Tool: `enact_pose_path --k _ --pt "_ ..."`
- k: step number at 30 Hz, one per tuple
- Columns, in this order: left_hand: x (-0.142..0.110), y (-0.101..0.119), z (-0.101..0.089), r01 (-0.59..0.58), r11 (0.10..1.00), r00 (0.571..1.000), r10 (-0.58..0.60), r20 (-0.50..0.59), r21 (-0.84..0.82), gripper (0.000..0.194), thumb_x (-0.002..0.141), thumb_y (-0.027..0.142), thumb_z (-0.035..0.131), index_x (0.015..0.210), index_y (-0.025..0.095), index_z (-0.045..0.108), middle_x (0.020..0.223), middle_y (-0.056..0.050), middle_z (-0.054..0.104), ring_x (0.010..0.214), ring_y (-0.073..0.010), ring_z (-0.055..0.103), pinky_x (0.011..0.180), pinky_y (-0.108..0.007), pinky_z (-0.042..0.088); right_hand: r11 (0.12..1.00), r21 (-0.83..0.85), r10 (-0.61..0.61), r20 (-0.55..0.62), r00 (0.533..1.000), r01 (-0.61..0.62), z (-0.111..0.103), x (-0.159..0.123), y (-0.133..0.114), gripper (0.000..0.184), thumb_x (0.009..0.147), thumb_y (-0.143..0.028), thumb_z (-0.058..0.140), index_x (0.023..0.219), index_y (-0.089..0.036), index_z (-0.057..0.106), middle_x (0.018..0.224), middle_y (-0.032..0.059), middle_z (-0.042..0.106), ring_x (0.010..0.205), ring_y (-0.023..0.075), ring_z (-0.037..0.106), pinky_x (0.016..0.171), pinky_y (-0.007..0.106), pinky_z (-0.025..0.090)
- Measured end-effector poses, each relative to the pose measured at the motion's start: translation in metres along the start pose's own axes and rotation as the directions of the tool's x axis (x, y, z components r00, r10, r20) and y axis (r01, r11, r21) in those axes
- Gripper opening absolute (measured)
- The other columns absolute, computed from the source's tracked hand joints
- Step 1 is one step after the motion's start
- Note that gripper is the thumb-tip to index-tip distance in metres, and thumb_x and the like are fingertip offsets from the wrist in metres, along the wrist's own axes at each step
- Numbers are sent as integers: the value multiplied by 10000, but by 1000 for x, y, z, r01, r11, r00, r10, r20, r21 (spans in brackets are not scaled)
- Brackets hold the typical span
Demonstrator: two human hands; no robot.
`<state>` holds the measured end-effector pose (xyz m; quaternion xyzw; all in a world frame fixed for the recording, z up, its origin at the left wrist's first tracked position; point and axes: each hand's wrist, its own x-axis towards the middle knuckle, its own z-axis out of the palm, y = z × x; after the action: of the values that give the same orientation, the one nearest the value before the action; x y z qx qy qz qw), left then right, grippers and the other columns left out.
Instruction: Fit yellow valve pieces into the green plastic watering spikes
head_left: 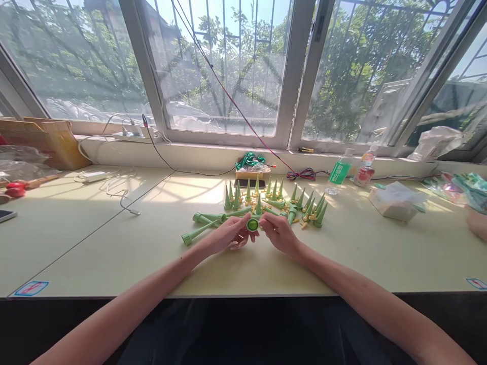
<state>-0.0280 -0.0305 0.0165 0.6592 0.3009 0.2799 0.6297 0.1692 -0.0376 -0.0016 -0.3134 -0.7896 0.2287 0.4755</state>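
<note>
My left hand (238, 232) is closed round a green plastic watering spike (252, 225), its round open end turned toward me. Right beside that rim, my right hand (278, 230) has its fingers curled together; whatever is between them is hidden. Several long green spikes with ribbed caps (186, 239) lie to the left of my hands. Behind my hands, several green cones (248, 191) stand point up, with small yellow valve pieces (304, 226) scattered among them.
At the back stand a green-labelled bottle (338, 172), a second bottle (365, 170) and a tissue pack (397, 202). A dark phone (250, 183) lies behind the cones. A white cable (124, 203) crosses the left side. Another person's hand (476, 220) shows at the right edge.
</note>
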Motion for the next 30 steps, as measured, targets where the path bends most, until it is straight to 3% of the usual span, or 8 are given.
enact_pose_path --k 7,9,12,17,20,24,27,30 --pt "-1 -3 -2 -137 938 987 158 -41 319 424 880 544 596 827 123 608 504 55 427 413 -59 378 401 -182 287 997 -59 50 0 999 -50 2 -1 6 448 992 -411 397 602 -196 347 543 -39 349 509 97 306 505 255 252" --pt "-1 -4 0 -207 871 959 270 -83 445 379 852 507 649 843 128 627 589 41 452 483 -66 414 431 -178 337 996 -70 59 9 998 -58 2 0 6 454 993 -405 389 594 -191 358 541 -35 361 511 97 317 513 257 256" --pt "2 -8 1 -294 728 881 457 -119 619 354 826 482 689 804 132 645 768 -1 513 576 -68 467 490 -177 423 994 -72 83 15 996 -82 2 0 5 464 991 -406 391 584 -185 380 526 -32 377 506 98 338 517 257 268" --pt "5 -13 0 -331 627 837 540 -87 705 277 867 432 662 903 160 691 918 -33 556 577 -53 477 489 -169 438 993 -53 107 8 994 -107 3 2 5 472 989 -434 390 588 -185 389 533 -27 401 507 100 355 510 254 274" --pt "6 -12 1 -306 637 831 542 -128 707 272 882 429 639 950 168 678 918 -29 552 562 -50 471 470 -164 424 990 -59 127 -48 991 -130 4 3 5 482 983 -456 399 585 -186 387 540 -25 404 508 100 354 509 255 273" --pt "7 -10 2 -230 771 844 462 -272 594 351 923 493 551 989 151 592 780 0 554 465 -37 442 413 -152 355 983 -84 148 -137 979 -160 2 4 7 500 979 -497 400 590 -184 428 531 -31 380 505 101 340 507 255 272" --pt "7 -7 -1 -137 899 913 278 -299 416 519 933 607 447 813 122 587 554 29 484 395 -53 411 383 -160 305 983 -97 138 -174 975 -157 0 5 10 499 980 -518 397 609 -186 435 530 -36 373 504 101 330 502 255 265" --pt "5 -3 -2 3 974 978 46 -206 229 719 909 716 338 667 97 612 565 -36 548 385 -71 428 343 -178 248 985 -117 108 -162 981 -128 -1 4 11 494 985 -519 390 612 -194 400 541 -40 358 510 101 308 504 257 259"
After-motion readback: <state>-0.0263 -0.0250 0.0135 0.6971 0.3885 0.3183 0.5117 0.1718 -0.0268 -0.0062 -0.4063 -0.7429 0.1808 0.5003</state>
